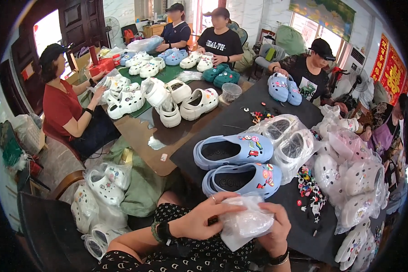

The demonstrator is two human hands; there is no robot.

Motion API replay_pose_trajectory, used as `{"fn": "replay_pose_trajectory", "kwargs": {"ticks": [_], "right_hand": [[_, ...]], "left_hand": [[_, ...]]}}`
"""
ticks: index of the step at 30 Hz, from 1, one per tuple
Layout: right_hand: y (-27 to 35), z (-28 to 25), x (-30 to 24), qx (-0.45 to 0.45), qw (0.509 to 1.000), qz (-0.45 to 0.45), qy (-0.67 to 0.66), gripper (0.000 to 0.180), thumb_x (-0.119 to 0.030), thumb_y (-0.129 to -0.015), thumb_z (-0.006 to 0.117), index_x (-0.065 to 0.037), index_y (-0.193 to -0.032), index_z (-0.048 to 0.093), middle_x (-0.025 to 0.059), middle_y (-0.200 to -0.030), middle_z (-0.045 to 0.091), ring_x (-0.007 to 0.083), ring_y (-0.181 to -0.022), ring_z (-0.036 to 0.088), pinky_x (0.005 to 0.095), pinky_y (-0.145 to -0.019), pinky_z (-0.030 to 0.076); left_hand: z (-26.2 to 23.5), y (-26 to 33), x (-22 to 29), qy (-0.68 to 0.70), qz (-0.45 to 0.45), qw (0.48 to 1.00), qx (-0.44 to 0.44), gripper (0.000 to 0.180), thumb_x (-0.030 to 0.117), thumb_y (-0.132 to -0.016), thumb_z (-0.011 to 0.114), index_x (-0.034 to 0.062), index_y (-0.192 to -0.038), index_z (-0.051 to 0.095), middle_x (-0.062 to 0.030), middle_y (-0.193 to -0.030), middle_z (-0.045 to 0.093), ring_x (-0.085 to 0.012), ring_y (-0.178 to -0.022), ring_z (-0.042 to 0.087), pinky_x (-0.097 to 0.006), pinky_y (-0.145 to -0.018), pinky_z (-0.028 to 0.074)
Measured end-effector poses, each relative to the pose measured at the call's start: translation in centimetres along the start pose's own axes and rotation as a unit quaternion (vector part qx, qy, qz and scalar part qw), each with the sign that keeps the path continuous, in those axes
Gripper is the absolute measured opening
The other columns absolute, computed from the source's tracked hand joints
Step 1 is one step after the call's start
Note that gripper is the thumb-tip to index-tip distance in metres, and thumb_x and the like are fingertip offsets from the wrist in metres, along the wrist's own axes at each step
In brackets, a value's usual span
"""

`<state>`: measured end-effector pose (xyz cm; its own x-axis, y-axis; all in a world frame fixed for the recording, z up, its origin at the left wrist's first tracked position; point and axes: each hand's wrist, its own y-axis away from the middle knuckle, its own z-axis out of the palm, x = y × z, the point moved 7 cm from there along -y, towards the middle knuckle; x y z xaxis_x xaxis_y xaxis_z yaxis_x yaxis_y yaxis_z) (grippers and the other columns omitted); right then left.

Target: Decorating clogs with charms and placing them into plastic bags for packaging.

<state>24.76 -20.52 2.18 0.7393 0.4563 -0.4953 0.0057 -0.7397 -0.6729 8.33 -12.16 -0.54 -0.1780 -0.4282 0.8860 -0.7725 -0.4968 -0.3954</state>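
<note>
Between my two hands, above my lap at the table's near edge, is a crumpled clear plastic bag. My left hand is closed on its left side, with the index finger lying across the top. Gripping the right side is my right hand, slightly blurred. Just beyond the bag sits a pair of light blue clogs, the nearer clog and the farther clog, both with colourful charms on their toes. A pair of white clogs in clear plastic touches them on the right.
Loose charms are scattered on the dark table. Bagged white clogs pile up along the right, and more bagged clogs rest at my lower left. Other people sit around the tables; one across holds blue clogs.
</note>
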Motion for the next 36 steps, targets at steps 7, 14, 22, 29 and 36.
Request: {"fn": "replay_pose_trajectory", "kwargs": {"ticks": [7,14,22,29,36], "right_hand": [[0.8,-0.5,-0.4,0.089,0.994,-0.062,0.020,0.033,-0.003,-0.063,0.082,-0.012,-0.094,0.074,0.0122,-0.102,0.066,0.0271,-0.084,0.066,0.0355,-0.070,0.054],[0.7,0.8,-0.8,0.066,0.994,-0.082,0.021,0.034,-0.006,-0.063,0.081,-0.012,-0.096,0.076,0.0110,-0.103,0.066,0.0272,-0.081,0.065,0.0363,-0.069,0.054],[-0.5,2.4,-0.4,-0.066,0.997,-0.043,-0.027,0.056,0.002,-0.060,0.078,-0.008,-0.114,0.068,0.0178,-0.127,0.057,0.0362,-0.107,0.060,0.0440,-0.087,0.052],[2.0,-0.8,6.0,0.013,0.989,0.119,0.086,0.052,0.000,-0.074,0.077,-0.005,-0.122,0.059,0.0239,-0.147,0.037,0.0386,-0.126,0.048,0.0411,-0.094,0.048],[6.7,-2.2,12.1,0.005,0.956,0.203,0.212,0.039,0.003,-0.080,0.068,-0.002,-0.118,0.059,0.0241,-0.148,0.036,0.0412,-0.127,0.045,0.0455,-0.100,0.043]], "left_hand": [[2.2,-0.1,-0.5,0.385,-0.006,0.922,-0.039,0.096,0.024,-0.095,0.066,0.0108,-0.160,-0.004,-0.0100,-0.164,0.007,-0.0223,-0.151,0.011,-0.041,-0.121,0.016],[2.7,-0.1,-2.1,0.247,-0.136,0.958,-0.043,0.091,0.030,-0.096,0.067,0.0056,-0.158,0.004,-0.0113,-0.160,0.019,-0.0219,-0.145,0.026,-0.038,-0.117,0.027],[-0.7,-0.2,-2.9,0.149,-0.181,0.961,0.147,0.061,-0.007,-0.081,0.070,0.0044,-0.136,0.046,-0.0081,-0.130,0.057,-0.0171,-0.121,0.054,-0.034,-0.105,0.043],[-10.2,-1.5,0.9,-0.246,-0.024,0.914,0.321,0.058,-0.010,-0.075,0.067,0.0044,-0.130,0.056,-0.0169,-0.114,0.068,-0.0228,-0.103,0.067,-0.032,-0.090,0.052],[-14.3,-4.1,-2.4,-0.330,-0.104,0.910,0.230,0.045,-0.005,-0.073,0.065,0.0041,-0.117,0.065,-0.0135,-0.097,0.073,-0.0178,-0.085,0.069,-0.030,-0.074,0.053]]}}
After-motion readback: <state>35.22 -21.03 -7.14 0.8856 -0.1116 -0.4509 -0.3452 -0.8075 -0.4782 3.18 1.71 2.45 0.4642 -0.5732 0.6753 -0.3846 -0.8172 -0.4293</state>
